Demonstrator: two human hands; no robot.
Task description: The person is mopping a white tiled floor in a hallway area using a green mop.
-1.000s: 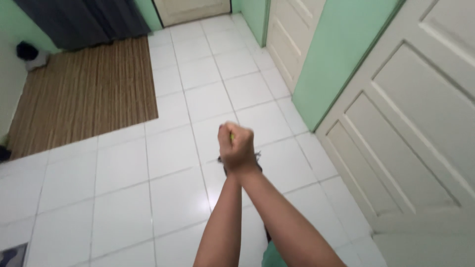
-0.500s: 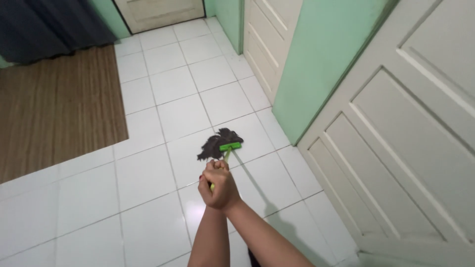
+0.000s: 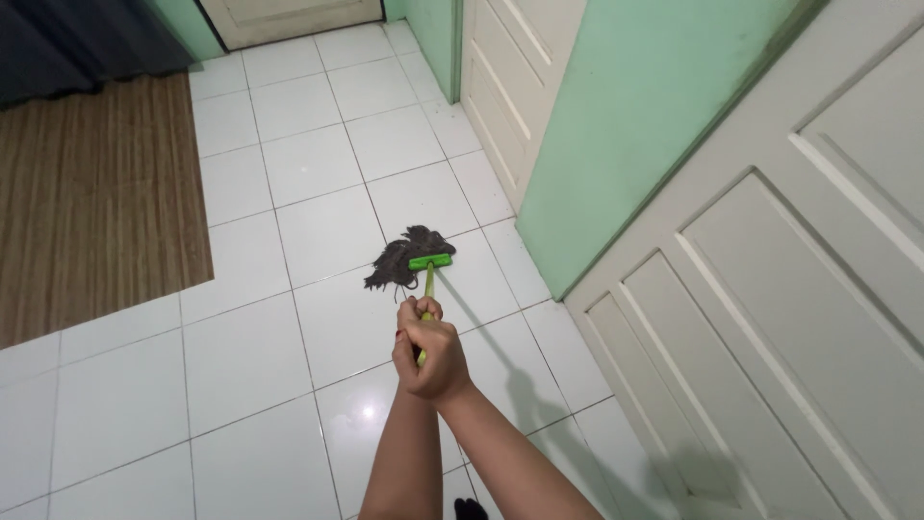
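2 hands clasp mop handle point(image 3: 427, 294) together, stacked at about 1 spot, so you cannot tell clearly which is on top. Your right hand point(image 3: 438, 361) wraps shut around handle, knuckles up; your left hand point(image 3: 416, 323) grips just beside it, mostly hidden, fingers curled shut. Green mop head point(image 3: 430, 261) sits on white tiled floor point(image 3: 241, 366), dark strands point(image 3: 395, 260) spread to left. Mop lies near green wall point(image 3: 626, 125), between brown mat point(image 3: 87, 212) and white panelled door point(image 3: 770, 308).
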